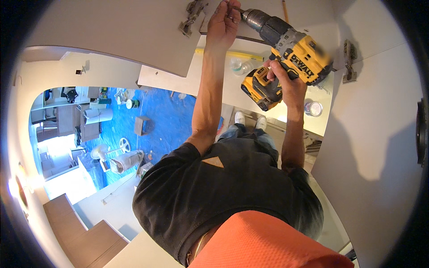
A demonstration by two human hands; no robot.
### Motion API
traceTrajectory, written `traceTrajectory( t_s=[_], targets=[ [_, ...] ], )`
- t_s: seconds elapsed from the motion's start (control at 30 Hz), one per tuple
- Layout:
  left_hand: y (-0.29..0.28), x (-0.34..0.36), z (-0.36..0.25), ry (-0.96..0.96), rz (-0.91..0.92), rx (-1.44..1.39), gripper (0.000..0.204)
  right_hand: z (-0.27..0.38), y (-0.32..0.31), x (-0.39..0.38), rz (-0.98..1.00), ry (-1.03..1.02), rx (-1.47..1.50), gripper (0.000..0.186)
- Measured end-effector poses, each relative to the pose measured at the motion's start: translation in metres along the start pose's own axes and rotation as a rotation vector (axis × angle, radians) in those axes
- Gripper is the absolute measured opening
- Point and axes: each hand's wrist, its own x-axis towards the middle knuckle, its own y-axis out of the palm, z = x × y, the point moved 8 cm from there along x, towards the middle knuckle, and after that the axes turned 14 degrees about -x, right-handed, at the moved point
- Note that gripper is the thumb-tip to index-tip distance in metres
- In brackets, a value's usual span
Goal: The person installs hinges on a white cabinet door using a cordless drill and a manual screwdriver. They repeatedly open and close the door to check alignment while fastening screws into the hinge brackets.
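Right hand [292, 87] gripping yellow-black drill [292, 47], one o'clock. Left hand [222, 29], twelve o'clock, curled at drill's front end; cannot tell whether holding anything. Metal hinge [350, 60], two o'clock.

Looks like a home kitchen mid-renovation. Hinged cabinet doors [380, 85] flank left hand [223, 26] and right hand [291, 87]; counter [313, 126] below them, can [313, 108] near the right. Drill [304, 53] in right hand. Blue sheet [163, 111] over floor, off to the left, box [141, 126] on it.
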Motion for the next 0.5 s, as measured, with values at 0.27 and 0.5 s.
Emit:
traceTrajectory(
  t_s=[0.27,0.5],
  targets=[
    [-0.013,-0.019,-0.004,0.040,-0.084,0.030,0.015,-0.012,0.014,0.009,-0.012,-0.046,-0.008,0.013],
    [-0.010,-0.019,-0.003,0.048,0.030,0.088,0.014,-0.020,0.019,0.013,-0.002,-0.041,-0.055,0.012]
  ],
)
